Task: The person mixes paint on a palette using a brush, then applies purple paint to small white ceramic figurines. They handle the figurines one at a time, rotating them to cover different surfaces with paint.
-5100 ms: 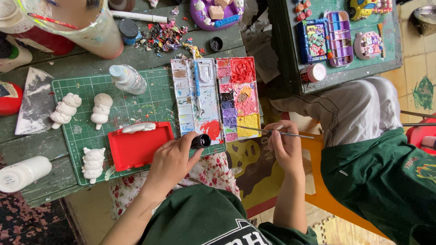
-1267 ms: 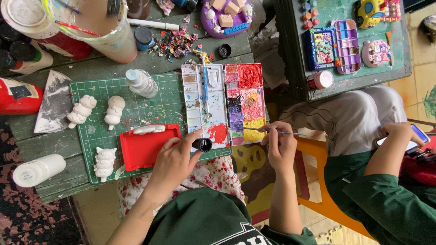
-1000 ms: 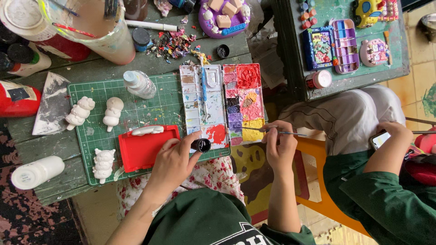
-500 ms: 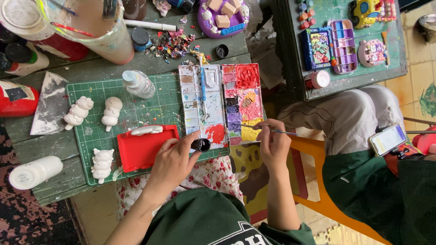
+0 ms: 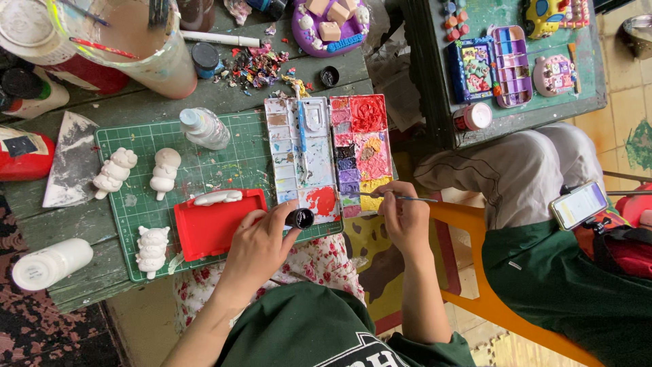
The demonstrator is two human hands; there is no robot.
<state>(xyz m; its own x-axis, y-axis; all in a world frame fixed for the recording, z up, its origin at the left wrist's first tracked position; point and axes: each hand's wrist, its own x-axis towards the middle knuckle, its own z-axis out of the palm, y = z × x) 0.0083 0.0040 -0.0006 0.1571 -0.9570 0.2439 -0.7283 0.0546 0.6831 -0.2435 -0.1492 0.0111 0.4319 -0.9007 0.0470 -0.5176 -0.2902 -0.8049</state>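
With the left hand (image 5: 255, 246) clamped on the small black paint pot (image 5: 299, 218) at the green mat's (image 5: 238, 166) near edge, the right hand (image 5: 405, 217), pinching the thin brush (image 5: 397, 198), should dip its tip lightly into the palette's (image 5: 339, 153) yellow corner.

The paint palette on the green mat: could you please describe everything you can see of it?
The paint palette is a flat, hinged plastic box lying open across the right edge of the green cutting mat. Its white left half is smeared with mixed colours and carries a blue brush; its right half holds wells of red, orange, purple and yellow. The right hand dips a thin brush at its yellow lower corner.
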